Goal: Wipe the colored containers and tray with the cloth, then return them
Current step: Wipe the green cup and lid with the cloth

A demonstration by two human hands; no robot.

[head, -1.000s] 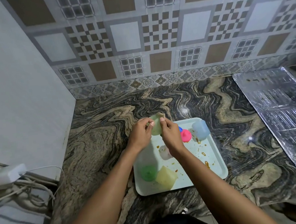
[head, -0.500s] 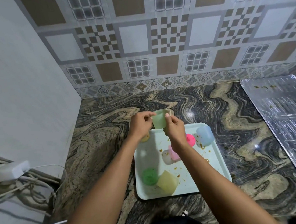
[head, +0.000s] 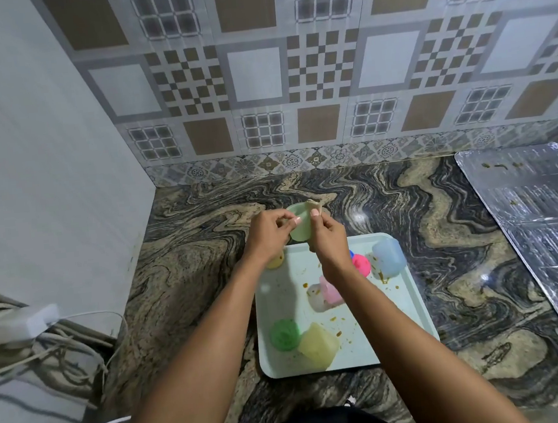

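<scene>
Head view: a pale green container [head: 299, 227] is held in the air just beyond the tray's far edge, its open mouth pointing away from the person and its base toward them. The left hand [head: 266, 238] grips its left side. The right hand [head: 329, 237] pinches a beige cloth [head: 314, 204] at the rim, so both hands meet on it. The tray [head: 414, 304] lies below and nearer the body, so returning it likely means a short move down and back.
</scene>
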